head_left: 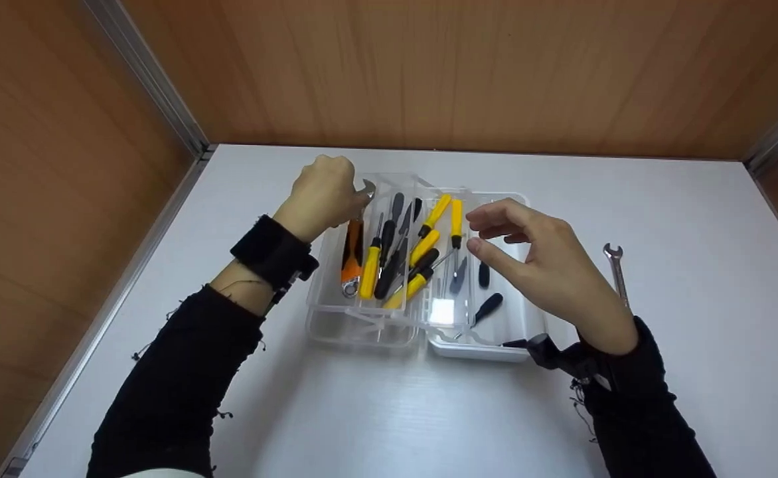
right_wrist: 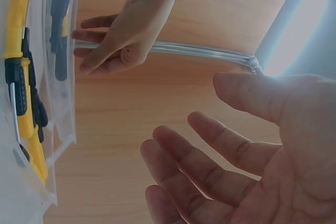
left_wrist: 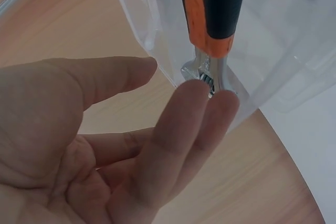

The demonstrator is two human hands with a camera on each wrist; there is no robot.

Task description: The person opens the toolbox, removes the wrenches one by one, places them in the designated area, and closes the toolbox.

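Note:
A clear plastic toolbox (head_left: 356, 332) lies open on the white table, full of yellow and black screwdrivers (head_left: 422, 249). An adjustable wrench (head_left: 352, 249) with an orange and black handle lies along its left side. My left hand (head_left: 336, 192) is at the box's far left corner. In the left wrist view its straight fingertips (left_wrist: 194, 95) touch the metal head of the adjustable wrench (left_wrist: 210, 72), and the thumb stays apart. My right hand (head_left: 478, 231) hovers over the box's right half with loosely bent fingers and holds nothing. The right wrist view shows this right hand (right_wrist: 210, 103) with an empty palm.
A small silver spanner (head_left: 618, 272) lies on the table to the right of the box. A few black-handled tools (head_left: 488, 307) lie in the box's right half. Wooden walls close in the table (head_left: 389, 411) at the back and both sides.

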